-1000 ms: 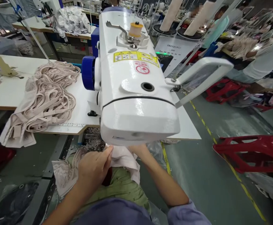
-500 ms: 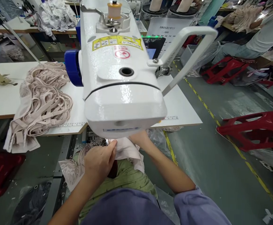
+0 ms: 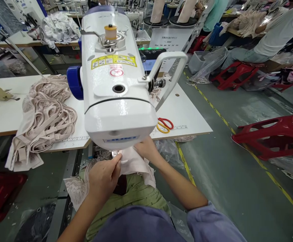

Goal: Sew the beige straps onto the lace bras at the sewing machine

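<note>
My left hand [image 3: 103, 177] is closed, thumb and forefinger pinching the edge of a beige lace bra [image 3: 135, 164] just below the sewing machine head [image 3: 120, 121]. My right hand [image 3: 148, 150] grips the same bra on the other side of the needle area. Some of its fingers are hidden under the machine head. The bra hangs over my lap, and its lacy end [image 3: 77, 190] lies left of my left wrist. Metal parts of the presser foot [image 3: 115, 153] show beside my left fingertips; the needle is hidden.
A pile of beige bras with straps [image 3: 50, 116] lies on the white table [image 3: 0, 114] to the left. Scissors [image 3: 165, 125] with red and yellow handles rest right of the machine. Red stools [image 3: 275, 137] stand on the floor at right; a co-worker [image 3: 275, 43] sits beyond.
The view has shifted, so the machine head appears further left and the scissors and more tabletop show. Both hands stay at the bra, almost unmoved.
</note>
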A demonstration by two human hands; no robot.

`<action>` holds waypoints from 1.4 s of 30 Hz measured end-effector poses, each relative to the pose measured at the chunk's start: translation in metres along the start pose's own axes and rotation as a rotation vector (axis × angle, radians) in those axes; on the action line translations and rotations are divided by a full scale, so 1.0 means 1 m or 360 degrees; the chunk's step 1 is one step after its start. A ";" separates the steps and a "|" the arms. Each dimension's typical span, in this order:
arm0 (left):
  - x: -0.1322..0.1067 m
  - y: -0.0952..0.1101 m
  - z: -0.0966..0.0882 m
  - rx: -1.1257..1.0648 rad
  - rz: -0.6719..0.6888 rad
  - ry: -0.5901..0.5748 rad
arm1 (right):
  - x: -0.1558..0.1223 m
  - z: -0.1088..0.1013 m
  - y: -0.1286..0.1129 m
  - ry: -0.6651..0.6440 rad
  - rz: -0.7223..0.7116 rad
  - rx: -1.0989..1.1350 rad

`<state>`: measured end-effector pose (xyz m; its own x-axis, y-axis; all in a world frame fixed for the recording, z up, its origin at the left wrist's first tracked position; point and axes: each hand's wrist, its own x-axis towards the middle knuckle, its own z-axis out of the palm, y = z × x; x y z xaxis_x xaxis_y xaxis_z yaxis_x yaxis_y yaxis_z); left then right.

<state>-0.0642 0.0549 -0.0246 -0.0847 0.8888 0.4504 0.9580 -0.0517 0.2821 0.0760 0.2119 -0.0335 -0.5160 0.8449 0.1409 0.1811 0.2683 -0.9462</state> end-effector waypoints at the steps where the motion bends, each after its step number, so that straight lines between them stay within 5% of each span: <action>1: 0.000 0.000 0.000 -0.0062 -0.0054 -0.0022 | -0.001 0.001 -0.001 0.0002 0.0016 0.0022; 5: -0.001 0.000 -0.002 -0.0334 -0.0252 -0.0090 | -0.009 0.010 0.001 0.0045 0.0122 0.0297; 13: -0.008 -0.002 -0.023 -0.0576 -0.0463 -0.0319 | -0.066 0.019 0.013 -0.0073 0.0771 0.1268; 16: -0.012 0.003 -0.027 -0.0373 -0.0169 -0.0358 | -0.093 0.016 0.011 -0.0075 0.0561 0.1146; 20: -0.018 0.012 -0.019 -0.0151 0.0377 -0.0404 | -0.123 0.009 0.005 -0.0178 -0.0315 0.0437; 24: -0.025 0.010 -0.011 -0.0092 0.0525 -0.0395 | -0.138 0.000 0.003 -0.0225 -0.0972 0.0020; 37: -0.027 0.006 -0.018 -0.0206 0.0527 -0.0163 | -0.142 -0.004 0.010 -0.0312 -0.1154 -0.0121; 39: -0.031 0.011 -0.023 -0.0307 0.0424 -0.0265 | -0.134 -0.011 0.022 -0.0319 -0.1024 -0.0145; 42: -0.049 0.026 -0.034 -0.0613 0.0222 -0.0661 | -0.125 -0.019 0.058 -0.0400 -0.0552 -0.0248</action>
<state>-0.0441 -0.0054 -0.0102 0.2243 0.9617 0.1574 0.7769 -0.2740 0.5668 0.1667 0.1305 -0.1005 -0.7520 0.5594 0.3486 0.0755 0.5985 -0.7976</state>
